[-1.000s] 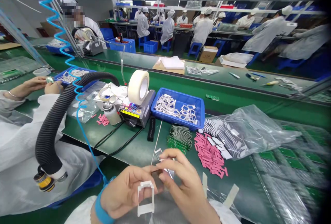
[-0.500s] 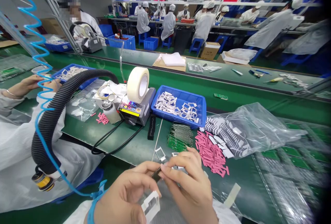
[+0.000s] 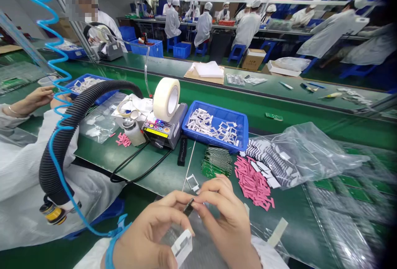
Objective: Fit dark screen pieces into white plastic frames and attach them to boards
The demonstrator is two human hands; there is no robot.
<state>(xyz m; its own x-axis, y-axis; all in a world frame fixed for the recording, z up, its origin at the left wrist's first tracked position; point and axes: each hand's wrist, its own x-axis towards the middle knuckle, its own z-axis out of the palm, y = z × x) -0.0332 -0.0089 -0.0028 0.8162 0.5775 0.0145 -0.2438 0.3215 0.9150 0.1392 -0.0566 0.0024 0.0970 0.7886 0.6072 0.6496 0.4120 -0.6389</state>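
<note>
Seemingly, handling of a small dark piece [image 3: 188, 207] is underway, pinched between the left hand [image 3: 145, 236] and right hand [image 3: 223, 219], the left also gripping a white frame [image 3: 185, 252] below; steady alignment probably comes next.

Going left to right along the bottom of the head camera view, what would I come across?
Hose end, blue wristband, left hand, white frame, right hand, pale strip, clear plastic packaging.

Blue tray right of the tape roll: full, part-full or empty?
Part-full. White frames lie heaped in the blue tray, but bare blue shows beside them.
</note>
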